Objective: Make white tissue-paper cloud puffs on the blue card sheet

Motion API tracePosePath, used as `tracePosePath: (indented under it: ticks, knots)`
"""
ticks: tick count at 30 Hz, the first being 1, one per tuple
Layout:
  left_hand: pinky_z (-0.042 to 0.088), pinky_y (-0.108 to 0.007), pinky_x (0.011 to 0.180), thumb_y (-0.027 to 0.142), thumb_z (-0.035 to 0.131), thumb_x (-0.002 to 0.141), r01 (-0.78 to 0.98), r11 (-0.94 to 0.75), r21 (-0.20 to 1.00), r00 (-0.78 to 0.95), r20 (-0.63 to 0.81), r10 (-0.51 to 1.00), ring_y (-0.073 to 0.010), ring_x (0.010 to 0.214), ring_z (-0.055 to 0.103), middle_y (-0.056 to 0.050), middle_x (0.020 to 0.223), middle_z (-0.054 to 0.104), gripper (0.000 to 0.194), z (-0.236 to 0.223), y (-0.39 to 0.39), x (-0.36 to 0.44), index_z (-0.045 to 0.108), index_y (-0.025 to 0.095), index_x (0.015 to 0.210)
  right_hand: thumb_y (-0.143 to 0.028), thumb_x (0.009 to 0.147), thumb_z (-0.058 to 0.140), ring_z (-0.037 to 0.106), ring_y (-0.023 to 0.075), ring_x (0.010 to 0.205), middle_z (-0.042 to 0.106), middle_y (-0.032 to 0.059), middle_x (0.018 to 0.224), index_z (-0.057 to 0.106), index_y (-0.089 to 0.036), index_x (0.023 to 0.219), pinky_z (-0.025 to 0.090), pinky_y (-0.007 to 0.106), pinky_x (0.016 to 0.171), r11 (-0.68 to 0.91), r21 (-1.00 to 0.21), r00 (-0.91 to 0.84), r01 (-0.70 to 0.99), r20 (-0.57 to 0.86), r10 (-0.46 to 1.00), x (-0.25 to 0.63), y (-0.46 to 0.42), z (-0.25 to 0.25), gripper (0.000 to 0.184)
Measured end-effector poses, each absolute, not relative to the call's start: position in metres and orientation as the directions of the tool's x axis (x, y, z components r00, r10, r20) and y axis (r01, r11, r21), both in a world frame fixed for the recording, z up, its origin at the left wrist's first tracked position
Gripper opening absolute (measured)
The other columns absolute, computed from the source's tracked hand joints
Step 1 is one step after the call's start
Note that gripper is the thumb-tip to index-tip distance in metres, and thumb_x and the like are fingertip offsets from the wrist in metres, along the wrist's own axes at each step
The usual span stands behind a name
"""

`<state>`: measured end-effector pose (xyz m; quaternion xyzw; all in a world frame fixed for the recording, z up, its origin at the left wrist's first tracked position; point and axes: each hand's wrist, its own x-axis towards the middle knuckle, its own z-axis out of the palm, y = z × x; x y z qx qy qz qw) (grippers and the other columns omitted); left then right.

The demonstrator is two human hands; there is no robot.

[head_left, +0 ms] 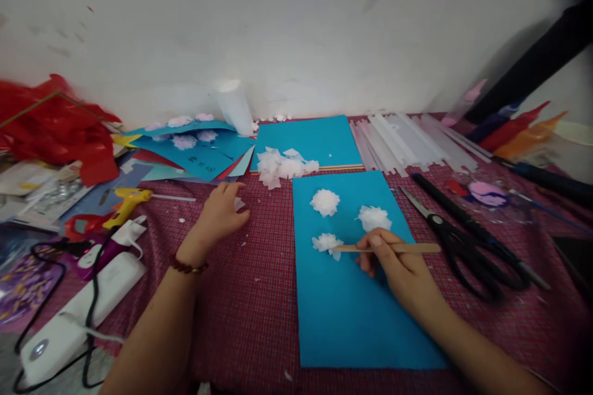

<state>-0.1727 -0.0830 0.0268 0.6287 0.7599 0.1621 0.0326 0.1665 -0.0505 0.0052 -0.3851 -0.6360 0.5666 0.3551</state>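
The right hand (pixel 401 259) grips a stick (pixel 417 248) between thumb and fingers, over the blue sheet (pixel 352 315) that lies right of the middle of the worktop (pixel 245 308), towards its near edge. The stick's tip meets the lower tuft (pixel 327 241), near the sheet's left edge; pressed too hard or swept sideways, it could flatten the tuft or tear petals loose.

The right tuft (pixel 374 218) sits just beyond the fingers — a small lift or turn of the knuckles might crush it. The right forearm crosses the sheet's right edge, so a dragging sleeve-length of arm could shift all three, the upper tuft (pixel 325 202) included.

The left hand (pixel 225 210) is over the cloth left of the sheet, thumb and fingers loosely curved, a white scrap (pixel 239 203) beside them; whether it is held, I cannot tell. A careless reach could scatter the loose pile (pixel 282 166) towards the worktop's far edge. Nearer the left edge, the glue gun (pixel 123 207) lies among cords — a snagging elbow might pull it over.
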Motion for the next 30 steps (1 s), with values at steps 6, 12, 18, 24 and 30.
tracePosePath:
  ticks: [6, 12, 18, 24, 30]
  knots:
    - [0.046, -0.04, 0.089, 0.033, 0.061, 0.072, 0.851, 0.134, 0.508, -0.172, 0.028, 0.985, -0.0247, 0.101, 0.058, -0.012, 0.123, 0.057, 0.06, 0.059, -0.106, -0.198, 0.048, 0.017, 0.128, -0.044, 0.094, 0.044, 0.051, 0.014, 0.05, 0.056, -0.0009, 0.056, 0.058, -0.021, 0.075, 0.043, 0.026, 0.049, 0.046, -0.996, -0.45, 0.08, 0.005, 0.893, 0.168, -0.048, 0.003, 0.033]
    - [0.046, -0.029, 0.058, 0.048, 0.059, 0.072, 0.814, 0.403, 0.417, -0.43, -0.032, 0.902, -0.0212, 0.068, 0.063, -0.006, 0.08, 0.069, 0.036, 0.055, -0.107, -0.219, 0.064, 0.016, 0.089, -0.046, 0.093, 0.044, 0.052, 0.016, 0.051, 0.057, 0.0001, 0.057, 0.058, -0.022, 0.077, 0.044, 0.028, 0.05, 0.0, -0.997, -0.421, 0.08, -0.034, 0.907, 0.171, -0.045, -0.003, 0.033]
    - [0.04, -0.026, 0.049, 0.052, 0.057, 0.074, 0.802, 0.435, 0.41, -0.451, -0.063, 0.89, -0.0192, 0.059, 0.061, -0.003, 0.068, 0.07, 0.036, 0.03, -0.091, -0.212, 0.068, 0.018, 0.074, -0.044, 0.093, 0.046, 0.05, 0.0146, 0.048, 0.056, -0.0016, 0.055, 0.059, -0.022, 0.078, 0.043, 0.028, 0.05, -0.028, -1.0, -0.404, 0.009, -0.03, 0.914, 0.169, -0.046, -0.005, 0.03]
    - [0.036, -0.027, 0.046, 0.047, 0.062, 0.074, 0.66, 0.389, 0.642, -0.607, 0.151, 0.78, -0.0145, 0.052, 0.052, 0.005, 0.055, 0.06, 0.021, 0.031, -0.09, -0.199, 0.064, 0.026, 0.074, -0.045, 0.094, 0.043, 0.047, 0.0111, 0.043, 0.052, -0.0048, 0.049, 0.057, -0.019, 0.075, 0.039, 0.024, 0.045, -0.081, -0.989, -0.382, -0.121, -0.029, 0.924, 0.167, -0.046, -0.004, 0.034]
    - [0.037, -0.025, 0.052, 0.033, 0.066, 0.07, 0.494, 0.186, 0.85, -0.425, 0.049, 0.904, -0.0108, 0.054, 0.046, 0.006, 0.06, 0.054, 0.016, 0.046, -0.086, -0.122, 0.056, 0.022, 0.067, -0.045, 0.094, 0.042, 0.045, 0.0101, 0.045, 0.05, -0.0047, 0.051, 0.056, -0.018, 0.074, 0.036, 0.022, 0.044, -0.035, -0.999, -0.482, -0.022, -0.02, 0.876, 0.167, -0.048, 0.0, 0.036]
